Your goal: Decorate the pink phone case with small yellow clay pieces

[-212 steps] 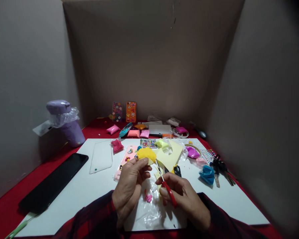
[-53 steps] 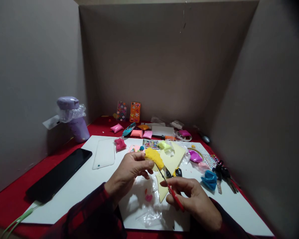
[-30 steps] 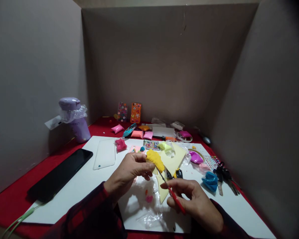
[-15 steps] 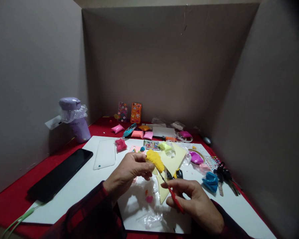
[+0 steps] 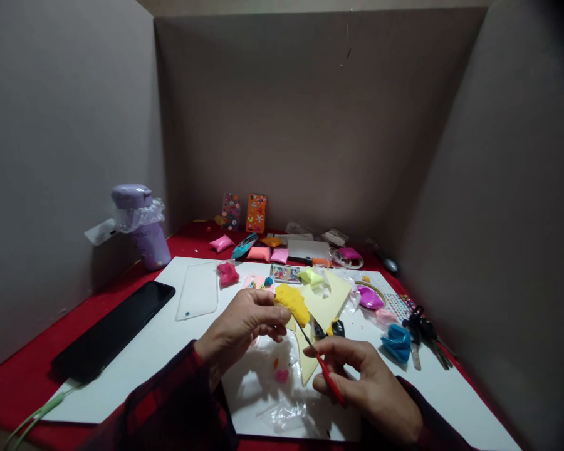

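Between the thumb and fingers of my left hand (image 5: 251, 319) is a flat, rough-edged piece of yellow clay (image 5: 292, 303). My right hand (image 5: 361, 373) is closed around the red handle of a pair of scissors (image 5: 329, 379). Their thin metal blades point up and left, and the tip meets the lower edge of the clay. Whether the blades are parted I cannot make out. Pale yellow paper (image 5: 331, 300) with a piece cut away lies just behind the clay. Below my hands a clear plastic sheet (image 5: 282, 401) has small pink and orange bits on it.
A black phone (image 5: 115, 329) and a clear phone case (image 5: 198, 291) lie left. Behind them stands a purple bottle (image 5: 151, 241). A blue clay packet (image 5: 396, 343) and keys (image 5: 439, 354) are at right. Two decorated phone cases, one orange (image 5: 256, 213), lean against the back wall.
Almost nothing differs. Both hands keep their places, with the scissors' tip still at the clay's lower edge.
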Motion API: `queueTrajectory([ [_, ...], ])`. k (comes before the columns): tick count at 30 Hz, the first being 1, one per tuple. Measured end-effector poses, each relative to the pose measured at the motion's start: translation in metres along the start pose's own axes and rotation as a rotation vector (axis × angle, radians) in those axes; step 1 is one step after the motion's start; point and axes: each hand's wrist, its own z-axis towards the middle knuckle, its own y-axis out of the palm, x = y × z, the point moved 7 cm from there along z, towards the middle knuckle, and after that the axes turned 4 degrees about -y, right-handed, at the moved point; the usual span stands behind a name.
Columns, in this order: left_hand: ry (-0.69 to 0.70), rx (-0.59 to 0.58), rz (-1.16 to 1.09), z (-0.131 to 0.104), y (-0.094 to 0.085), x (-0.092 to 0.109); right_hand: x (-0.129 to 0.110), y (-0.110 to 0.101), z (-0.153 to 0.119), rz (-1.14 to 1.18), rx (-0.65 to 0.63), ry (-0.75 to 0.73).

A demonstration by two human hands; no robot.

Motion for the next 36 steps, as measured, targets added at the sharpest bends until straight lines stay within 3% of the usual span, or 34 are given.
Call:
queueTrajectory([
  [7,0.050,0.060,-0.009,-0.002,-0.005,0.006,-0.004,0.002,-0.002,-0.012,-0.079,-0.008],
  [12,0.096,0.078,0.027,-0.002,0.000,0.004,-0.012,-0.010,-0.001,0.075,0.197,-0.146],
  [15,0.101,0.058,0.036,-0.002,0.011,-0.004,-0.006,-0.011,0.002,0.168,0.304,-0.144],
  [20,0.072,0.095,0.076,0.000,0.022,-0.019,0.005,-0.012,0.007,0.361,0.374,-0.208],
  [27,0.115,0.152,0.111,-0.001,0.027,-0.023,0.016,-0.010,0.007,0.482,0.400,-0.137],
  [36,0.082,0.053,-0.047,0.006,0.030,-0.038,0.015,-0.014,0.005,0.430,0.476,-0.163],
])
